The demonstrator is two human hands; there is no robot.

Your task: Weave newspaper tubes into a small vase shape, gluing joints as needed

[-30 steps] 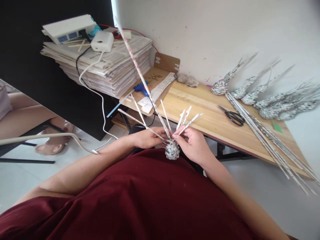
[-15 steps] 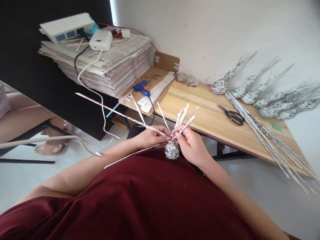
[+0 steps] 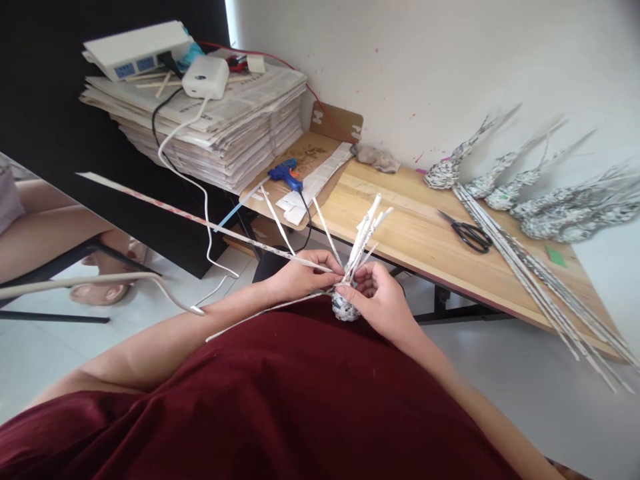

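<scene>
A small woven newspaper bulb (image 3: 343, 308) sits in front of my dark red shirt, with several rolled paper tubes (image 3: 367, 229) sticking up from it. My right hand (image 3: 379, 300) is closed around the bulb and the base of the gathered tubes. My left hand (image 3: 300, 275) pinches one long paper tube (image 3: 175, 210) that stretches far out to the left. Two other tubes slant up behind my left hand, and another runs down along my left forearm.
A wooden table (image 3: 400, 220) holds scissors (image 3: 467, 233), a bundle of long paper tubes (image 3: 530, 273), several finished woven pieces (image 3: 530, 193), a blue glue gun (image 3: 284, 175) and a newspaper stack (image 3: 210, 120) topped by a charger and power strip. Another person's leg shows at the left.
The long tube in my left hand swung from pointing up to lying out leftward. My right hand drew the spread upright tubes together into a bunch.
</scene>
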